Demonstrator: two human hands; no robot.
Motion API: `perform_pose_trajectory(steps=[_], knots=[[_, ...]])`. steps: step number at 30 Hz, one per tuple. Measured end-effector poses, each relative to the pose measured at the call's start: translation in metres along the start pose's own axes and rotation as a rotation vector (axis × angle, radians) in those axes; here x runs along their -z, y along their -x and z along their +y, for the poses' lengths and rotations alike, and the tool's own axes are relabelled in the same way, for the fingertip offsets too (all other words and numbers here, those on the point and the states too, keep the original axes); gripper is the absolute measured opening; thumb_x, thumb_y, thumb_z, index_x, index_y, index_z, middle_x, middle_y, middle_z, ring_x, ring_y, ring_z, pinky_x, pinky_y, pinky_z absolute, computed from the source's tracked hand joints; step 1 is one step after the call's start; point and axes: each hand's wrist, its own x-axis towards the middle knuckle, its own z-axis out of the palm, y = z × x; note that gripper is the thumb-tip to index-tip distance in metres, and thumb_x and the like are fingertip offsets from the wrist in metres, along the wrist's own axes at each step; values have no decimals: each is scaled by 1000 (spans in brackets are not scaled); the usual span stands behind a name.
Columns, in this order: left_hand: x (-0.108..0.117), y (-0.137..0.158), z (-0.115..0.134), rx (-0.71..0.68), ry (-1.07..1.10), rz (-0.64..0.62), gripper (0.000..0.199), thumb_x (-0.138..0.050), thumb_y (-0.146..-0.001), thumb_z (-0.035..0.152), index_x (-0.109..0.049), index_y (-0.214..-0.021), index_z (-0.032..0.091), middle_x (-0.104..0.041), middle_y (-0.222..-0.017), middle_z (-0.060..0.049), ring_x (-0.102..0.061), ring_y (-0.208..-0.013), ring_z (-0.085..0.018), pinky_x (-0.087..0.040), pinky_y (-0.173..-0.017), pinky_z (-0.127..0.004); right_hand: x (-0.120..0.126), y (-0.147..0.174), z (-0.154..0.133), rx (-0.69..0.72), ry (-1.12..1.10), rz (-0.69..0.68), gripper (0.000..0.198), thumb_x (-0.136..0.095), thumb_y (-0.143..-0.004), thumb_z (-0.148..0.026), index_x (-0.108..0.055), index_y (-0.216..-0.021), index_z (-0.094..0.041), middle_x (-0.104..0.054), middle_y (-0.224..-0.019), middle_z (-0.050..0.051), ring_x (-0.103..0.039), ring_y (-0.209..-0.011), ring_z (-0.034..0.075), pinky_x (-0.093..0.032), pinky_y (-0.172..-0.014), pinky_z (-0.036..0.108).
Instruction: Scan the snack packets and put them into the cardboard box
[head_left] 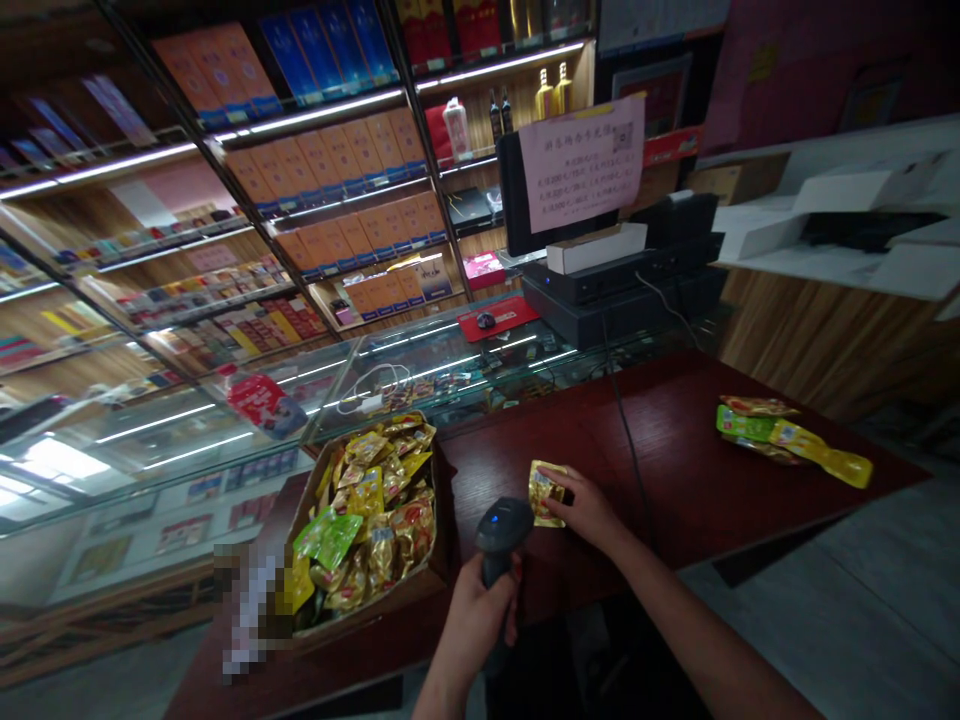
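Note:
My left hand (480, 605) is wrapped round the handle of a dark barcode scanner (504, 524), whose head shows a small blue light and sits just left of a gold snack packet (541, 485). Fingers of my right hand (585, 508) grip that packet by its right side, above the dark red table. To the left stands an open cardboard box (444, 530), filled with several gold, yellow and green packets (367, 500). A small pile of similar packets (791, 435) lies at the table's right end.
A black cable (628, 430) crosses the dark red table (592, 420) right of my hand. Behind it are a glass counter (330, 375) with a red bottle (262, 400), a mouse (486, 320) and a monitor (513, 195) bearing a paper sign. Stocked shelves line the back.

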Motion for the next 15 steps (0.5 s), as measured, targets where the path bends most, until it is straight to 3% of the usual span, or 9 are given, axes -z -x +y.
perform_pose_trajectory(steps=[15], knots=[[5,14,26,-12,-10,-11,28,-67,-72,35,-60,-91,16,-54,-46,7,-47,-30,-10,-35,-33,-19,4,2,-12,51,-112,-11,52,-66,-76,-17,-66,-128,-28,-65,-131,7,-61,-120,23,-44,-108,42]])
